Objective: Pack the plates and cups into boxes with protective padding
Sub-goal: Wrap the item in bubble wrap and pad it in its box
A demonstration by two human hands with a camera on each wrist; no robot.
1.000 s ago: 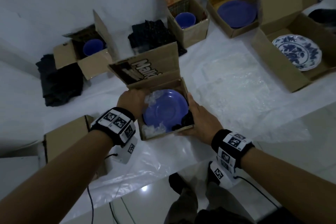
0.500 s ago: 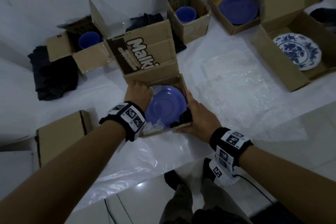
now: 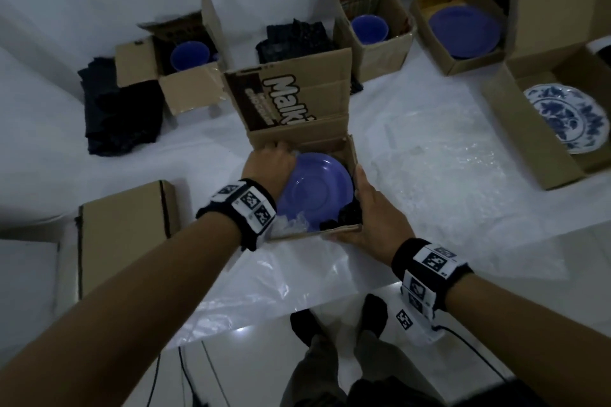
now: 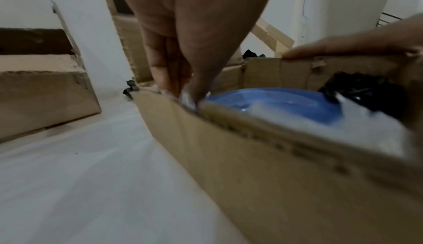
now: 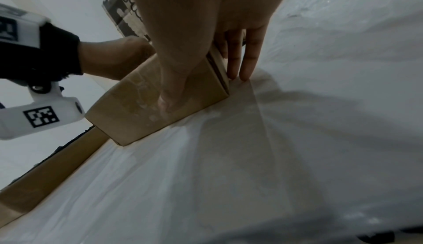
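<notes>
One blue plate [image 3: 314,188] in padded box [image 3: 350,155]

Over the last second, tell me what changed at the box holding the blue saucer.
The left hand moved from the outer wall of the brown cardboard box into its far left corner, fingers tucked beside the blue saucer. The printed lid flap rose. The right hand kept steadying the box's right side.

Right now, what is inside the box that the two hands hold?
Inside the box lies a blue plate, with clear plastic padding at its near left and dark cloth at its near right. What lies under the plate is covered.
</notes>
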